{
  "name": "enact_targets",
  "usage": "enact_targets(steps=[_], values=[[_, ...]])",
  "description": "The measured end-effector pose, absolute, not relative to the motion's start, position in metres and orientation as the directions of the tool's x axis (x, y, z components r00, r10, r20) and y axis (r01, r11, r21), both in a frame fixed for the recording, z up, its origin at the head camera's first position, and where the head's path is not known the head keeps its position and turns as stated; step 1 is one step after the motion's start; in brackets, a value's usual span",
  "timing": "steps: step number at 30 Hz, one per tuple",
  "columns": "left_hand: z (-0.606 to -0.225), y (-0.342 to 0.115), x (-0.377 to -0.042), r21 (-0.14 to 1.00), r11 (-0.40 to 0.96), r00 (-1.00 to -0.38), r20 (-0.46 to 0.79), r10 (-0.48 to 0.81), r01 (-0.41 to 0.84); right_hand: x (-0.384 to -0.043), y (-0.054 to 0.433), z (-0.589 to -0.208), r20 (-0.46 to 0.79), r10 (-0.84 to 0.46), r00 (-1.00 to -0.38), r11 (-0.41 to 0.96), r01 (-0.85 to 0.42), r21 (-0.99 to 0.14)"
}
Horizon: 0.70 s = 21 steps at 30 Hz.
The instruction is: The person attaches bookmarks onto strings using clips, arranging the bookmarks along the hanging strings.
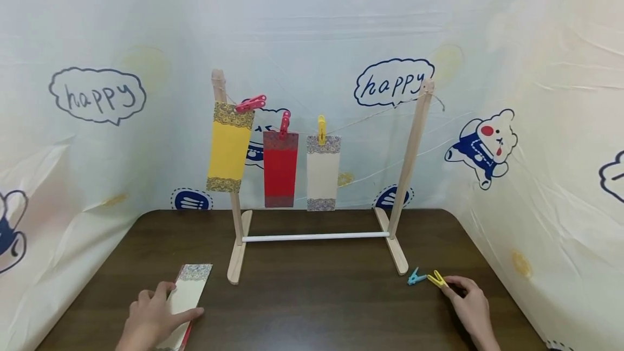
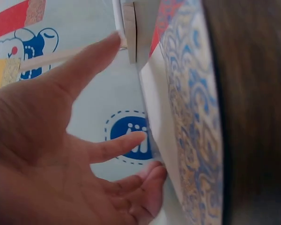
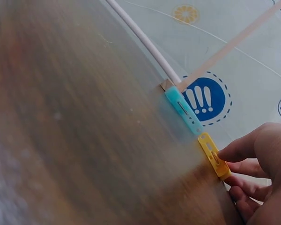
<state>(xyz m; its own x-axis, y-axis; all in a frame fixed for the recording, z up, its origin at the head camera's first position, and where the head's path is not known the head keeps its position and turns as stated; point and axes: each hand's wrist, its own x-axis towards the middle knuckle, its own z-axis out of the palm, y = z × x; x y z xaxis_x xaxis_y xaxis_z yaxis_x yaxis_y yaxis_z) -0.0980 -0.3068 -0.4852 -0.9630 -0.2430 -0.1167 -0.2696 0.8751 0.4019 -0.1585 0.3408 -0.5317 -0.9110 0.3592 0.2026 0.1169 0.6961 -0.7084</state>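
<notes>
At the table's left front, my left hand (image 1: pixel 148 318) hovers over or touches a small stack of paper cards, its thumb and fingers spread to either side. A white card (image 1: pixel 187 290) with patterned ends lies on top, and a red edge shows beneath it. Whether the fingertips touch the cards is unclear in the left wrist view, where the hand (image 2: pixel 42 136) is spread beside the patterned end (image 2: pixel 196 117). On the right, my right hand (image 1: pixel 470 305) pinches a yellow clothespin (image 3: pixel 214 157) at the tabletop. Just beyond its tip lies a light blue clothespin (image 3: pixel 183 110).
A wooden stand with a left post (image 1: pixel 236 215), right post (image 1: pixel 411 156) and white crossbar (image 1: pixel 317 236) holds a string. From it hang a yellow card (image 1: pixel 228 148), red card (image 1: pixel 280 172) and white card (image 1: pixel 323 175), clipped by pink and yellow clothespins. A printed curtain (image 1: pixel 312 31) surrounds the table.
</notes>
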Motion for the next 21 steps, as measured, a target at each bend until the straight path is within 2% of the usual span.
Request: enact_targets(steps=[10,21], values=[[-0.484,-0.309,-0.095,0.422,0.863,-0.96,-0.166,-0.227,-0.277,-0.163,0.337,-0.531,0.237,0.359,-0.903,0.694,0.088,-0.714],[-0.487,-0.32,-0.102,0.556,0.808,-0.98,-0.08,-0.18,-0.194,-0.16,0.34,-0.533,0.24,0.365,-0.899,0.691,0.09,-0.717]])
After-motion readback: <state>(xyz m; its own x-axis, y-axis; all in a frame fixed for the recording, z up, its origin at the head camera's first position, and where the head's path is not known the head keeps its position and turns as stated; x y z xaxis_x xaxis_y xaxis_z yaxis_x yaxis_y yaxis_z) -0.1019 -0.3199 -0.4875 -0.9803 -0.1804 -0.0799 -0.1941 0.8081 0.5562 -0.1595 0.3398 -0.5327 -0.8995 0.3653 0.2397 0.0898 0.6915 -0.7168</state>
